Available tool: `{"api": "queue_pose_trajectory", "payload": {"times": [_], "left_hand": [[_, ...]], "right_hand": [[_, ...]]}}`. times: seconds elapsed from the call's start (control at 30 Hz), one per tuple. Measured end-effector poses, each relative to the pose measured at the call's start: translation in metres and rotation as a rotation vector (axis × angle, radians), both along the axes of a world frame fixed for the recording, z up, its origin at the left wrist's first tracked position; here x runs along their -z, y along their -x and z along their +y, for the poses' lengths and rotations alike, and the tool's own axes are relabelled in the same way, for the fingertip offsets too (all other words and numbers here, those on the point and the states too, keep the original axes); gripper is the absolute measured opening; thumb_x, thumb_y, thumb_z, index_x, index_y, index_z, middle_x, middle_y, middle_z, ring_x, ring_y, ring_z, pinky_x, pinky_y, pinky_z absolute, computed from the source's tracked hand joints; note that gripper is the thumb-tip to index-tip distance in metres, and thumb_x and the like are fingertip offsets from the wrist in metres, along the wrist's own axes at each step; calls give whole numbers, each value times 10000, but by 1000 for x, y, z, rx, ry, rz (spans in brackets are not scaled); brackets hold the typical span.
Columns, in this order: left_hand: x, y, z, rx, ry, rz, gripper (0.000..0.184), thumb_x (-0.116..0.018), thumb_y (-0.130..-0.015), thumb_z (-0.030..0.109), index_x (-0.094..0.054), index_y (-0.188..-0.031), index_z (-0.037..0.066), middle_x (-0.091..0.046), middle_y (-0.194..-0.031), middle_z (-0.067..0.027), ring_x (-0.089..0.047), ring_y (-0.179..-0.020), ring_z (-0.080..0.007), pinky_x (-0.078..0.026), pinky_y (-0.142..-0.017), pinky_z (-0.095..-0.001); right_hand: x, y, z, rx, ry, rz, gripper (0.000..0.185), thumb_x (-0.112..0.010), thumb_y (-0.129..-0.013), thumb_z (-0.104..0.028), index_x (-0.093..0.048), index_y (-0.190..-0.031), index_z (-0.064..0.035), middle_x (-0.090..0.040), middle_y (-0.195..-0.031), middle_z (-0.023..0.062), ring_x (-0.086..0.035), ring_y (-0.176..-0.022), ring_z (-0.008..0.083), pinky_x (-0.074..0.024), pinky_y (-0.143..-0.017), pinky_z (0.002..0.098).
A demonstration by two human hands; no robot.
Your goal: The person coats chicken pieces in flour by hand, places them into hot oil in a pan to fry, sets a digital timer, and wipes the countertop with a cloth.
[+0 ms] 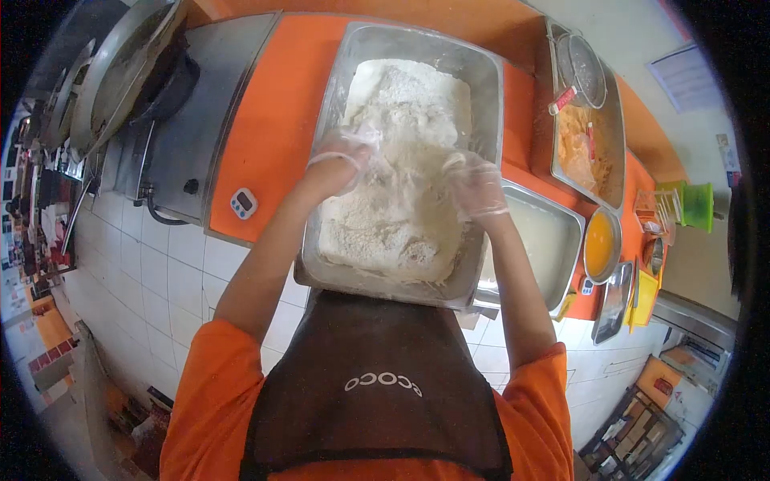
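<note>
A deep metal tray [491,96] holds a thick bed of white flour [377,228], heaped at the far end and lumpy near me. Clear plastic gloves dusted with flour cover both of my hands. My left hand [346,154] is over the tray's left side, at the flour. Across from it, my right hand [475,186] is at the right side of the flour, close to the tray's wall. Blur, flour and the cloudy gloves hide how the fingers of both hands are bent, and whether anything is in them.
Right of the tray stand a metal pan of pale liquid [533,240], a bowl of orange liquid [600,242] and a tray of orange-coated food [573,148] with a strainer [581,70]. A white timer [244,204] lies on the orange counter [269,120]. Large metal cookware [120,72] is at left.
</note>
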State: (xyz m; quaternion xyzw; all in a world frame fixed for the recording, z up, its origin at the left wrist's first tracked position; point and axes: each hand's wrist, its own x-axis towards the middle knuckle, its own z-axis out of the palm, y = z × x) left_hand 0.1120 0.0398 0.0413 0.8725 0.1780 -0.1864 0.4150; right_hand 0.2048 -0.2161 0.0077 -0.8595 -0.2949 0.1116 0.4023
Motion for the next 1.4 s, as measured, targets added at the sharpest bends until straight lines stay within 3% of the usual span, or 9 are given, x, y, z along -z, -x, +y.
{"api": "queue_pose_trajectory", "payload": {"times": [0.17, 0.27, 0.47, 0.67, 0.87, 0.97, 1.17, 1.3, 1.4], "left_hand": [[14, 3, -28, -506, 763, -244, 470, -477, -991, 439, -563, -1310, 104, -638, -1200, -109, -622, -1063, -275, -498, -891, -410], [21, -2, -36, -531, 1330, -136, 587, -451, -999, 496, -468, -1388, 57, -582, -1287, -117, -608, -1113, -240, -506, -971, -389], [23, -2, -61, -530, 1405, -98, 514, -485, -998, 459, -579, -1219, 4, -665, -1128, -127, -666, -1002, -237, -547, -889, -390], [76, 0, -52, -569, 1248, -238, 425, -524, -994, 361, -594, -1165, -22, -683, -1056, -121, -677, -979, -239, -556, -879, -401], [33, -6, -64, -455, 1073, -222, 634, -421, -1018, 482, -371, -1466, 36, -504, -1408, -149, -580, -1199, -275, -509, -977, -422], [25, -9, -62, -397, 1334, -193, 735, -281, -1011, 594, -229, -1541, 87, -345, -1540, -124, -475, -1319, -269, -459, -1044, -422], [24, -13, -65, -515, 1562, -212, 746, -216, -1000, 632, -285, -1523, 106, -380, -1522, -103, -387, -1385, -245, -429, -1081, -415], [97, -13, -32, -21, 594, -929, 576, -426, -1016, 453, -418, -1439, 62, -493, -1426, -100, -476, -1311, -240, -446, -1063, -388], [73, 4, -16, -28, 561, -779, 441, -588, -974, 277, -520, -1340, 41, -569, -1340, -93, -561, -1208, -239, -465, -1031, -365]], "right_hand": [[-11, 10, 14, 19, -344, 32, 306, -661, -830, -266, -671, -1015, -22, -681, -962, 181, -657, -847, 347, -530, -770, 400], [-25, 28, 33, -128, -240, -425, 282, -657, -837, -227, -666, -1033, -25, -662, -970, 187, -645, -837, 358, -526, -780, 420], [-20, 43, 56, -408, 41, -144, 407, -724, -780, -141, -597, -1148, -22, -619, -1015, 180, -600, -929, 396, -485, -830, 467], [-15, 51, 47, -530, -246, -423, 399, -742, -736, -116, -626, -1110, -41, -661, -1050, 169, -622, -971, 377, -494, -858, 474], [-23, 48, 32, -536, -99, -457, 397, -728, -715, -110, -643, -1101, -70, -665, -1104, 160, -636, -1015, 352, -499, -916, 451], [-22, 48, 32, -543, -78, -573, 380, -712, -708, -102, -654, -1083, -79, -670, -1092, 146, -642, -1002, 347, -509, -897, 445], [3, 50, 32, -559, -187, -540, 347, -675, -730, -88, -652, -1075, -58, -669, -1052, 158, -643, -989, 351, -526, -868, 422], [-28, 37, 25, -347, 65, -363, 417, -662, -770, -146, -600, -1166, -33, -618, -1143, 210, -577, -1090, 384, -472, -952, 441], [-31, 33, 25, -42, -124, -238, 436, -621, -858, -266, -571, -1219, -27, -591, -1173, 236, -516, -1136, 405, -407, -1008, 458]]}}
